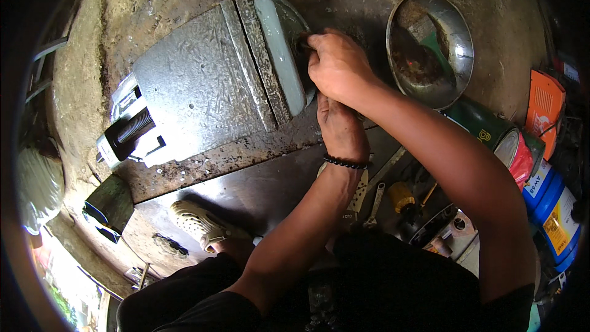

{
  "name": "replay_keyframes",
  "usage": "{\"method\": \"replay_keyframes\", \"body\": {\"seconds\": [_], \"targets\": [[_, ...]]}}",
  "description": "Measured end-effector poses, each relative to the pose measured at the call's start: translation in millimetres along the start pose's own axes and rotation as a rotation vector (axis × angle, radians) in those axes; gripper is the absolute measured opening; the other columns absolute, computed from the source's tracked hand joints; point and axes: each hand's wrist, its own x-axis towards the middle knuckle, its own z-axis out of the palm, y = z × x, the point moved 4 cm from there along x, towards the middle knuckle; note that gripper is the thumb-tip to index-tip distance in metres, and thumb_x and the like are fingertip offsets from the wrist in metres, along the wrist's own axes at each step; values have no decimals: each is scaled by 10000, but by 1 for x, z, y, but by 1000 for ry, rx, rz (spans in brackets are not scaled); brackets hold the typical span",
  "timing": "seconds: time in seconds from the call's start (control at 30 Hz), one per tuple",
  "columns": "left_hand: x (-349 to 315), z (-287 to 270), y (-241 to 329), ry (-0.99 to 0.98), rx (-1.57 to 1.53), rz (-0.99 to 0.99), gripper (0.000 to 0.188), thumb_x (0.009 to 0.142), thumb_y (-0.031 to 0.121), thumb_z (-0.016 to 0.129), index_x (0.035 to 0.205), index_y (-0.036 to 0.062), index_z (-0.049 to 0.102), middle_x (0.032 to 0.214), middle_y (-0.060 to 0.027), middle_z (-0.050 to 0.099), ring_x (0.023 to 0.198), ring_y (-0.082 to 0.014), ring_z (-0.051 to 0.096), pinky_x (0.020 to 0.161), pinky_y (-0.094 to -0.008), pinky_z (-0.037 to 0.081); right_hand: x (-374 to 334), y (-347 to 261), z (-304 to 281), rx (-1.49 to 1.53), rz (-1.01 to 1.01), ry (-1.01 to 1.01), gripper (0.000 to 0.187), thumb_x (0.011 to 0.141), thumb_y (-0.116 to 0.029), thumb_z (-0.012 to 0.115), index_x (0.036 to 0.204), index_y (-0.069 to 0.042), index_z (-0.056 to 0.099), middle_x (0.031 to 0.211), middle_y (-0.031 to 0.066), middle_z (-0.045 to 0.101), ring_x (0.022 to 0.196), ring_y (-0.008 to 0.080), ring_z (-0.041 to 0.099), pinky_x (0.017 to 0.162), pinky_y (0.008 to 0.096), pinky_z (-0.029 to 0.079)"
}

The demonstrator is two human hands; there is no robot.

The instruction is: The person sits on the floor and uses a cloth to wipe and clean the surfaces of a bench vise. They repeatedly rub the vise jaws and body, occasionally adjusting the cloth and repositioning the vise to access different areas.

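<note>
A big steel bench vise (193,80) with scuffed metal faces lies across the bench. Its grey-green painted end (281,55) is the part closest to my hands. My right hand (339,64) is closed beside that end, fingers bent in a pinch around something dark and too small to make out. Just below it and partly under its wrist is my left hand (343,128), with a dark beaded bracelet on the wrist. The left fingers point up toward the vise and are mostly hidden behind the right hand.
A shiny metal bowl (458,64) with dark grime and a green piece stands at the right. Beyond it are a green canister (479,122), an orange case (544,103) and a blue-and-yellow bucket (556,215). A wrench (377,201) lies below, and a square metal tube (110,204) at left.
</note>
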Motion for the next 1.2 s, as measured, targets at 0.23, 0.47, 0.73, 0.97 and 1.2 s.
{"method": "replay_keyframes", "body": {"seconds": [0.23, 0.47, 0.73, 0.97, 1.2], "targets": [[5, -4, 6, -40, 486, 283, 278, 1023, 219, 486, 1220, 26, 525, 1034, -11, 598, 876, -67, 541, 745, -234, 431, 3, 5, 3, -26, -22, -38, 270, 797, -106, 584, 1030, -53, 710, 1022, 180, 646, 980, 357, 638, 886, 425, 516], [-1, 2, -10, 49, -450, -251, 271, 1019, 230, 497, 1208, 38, 530, 982, -3, 599, 808, -62, 535, 679, -227, 423, 2, -6, -2, -70, -110, -63, 206, 775, -93, 608, 950, -48, 709, 993, 172, 637, 966, 361, 636, 871, 442, 518], [4, 8, 0, 3, -369, -252, 257, 1020, 241, 490, 1197, 56, 520, 901, -5, 583, 717, -77, 505, 612, -240, 393, 11, -4, -13, -86, -72, -345, 259, 793, -64, 565, 1019, 5, 670, 1160, 245, 594, 1104, 403, 579, 959, 454, 475], [3, 19, -1, 31, -522, -371, 241, 1011, 240, 509, 1205, 99, 517, 877, 5, 577, 720, -79, 504, 604, -249, 395, 12, 5, -13, -38, -186, -306, 249, 813, -42, 559, 1029, -16, 680, 1078, 201, 589, 1031, 393, 600, 912, 454, 495], [5, 21, -6, 17, -227, -174, 273, 1008, 267, 526, 1218, 93, 523, 912, 9, 592, 751, -78, 521, 610, -249, 408, 15, 12, -11, -43, -224, -321, 241, 841, -48, 537, 1033, -24, 681, 1094, 191, 588, 1043, 391, 596, 911, 449, 494]]}}
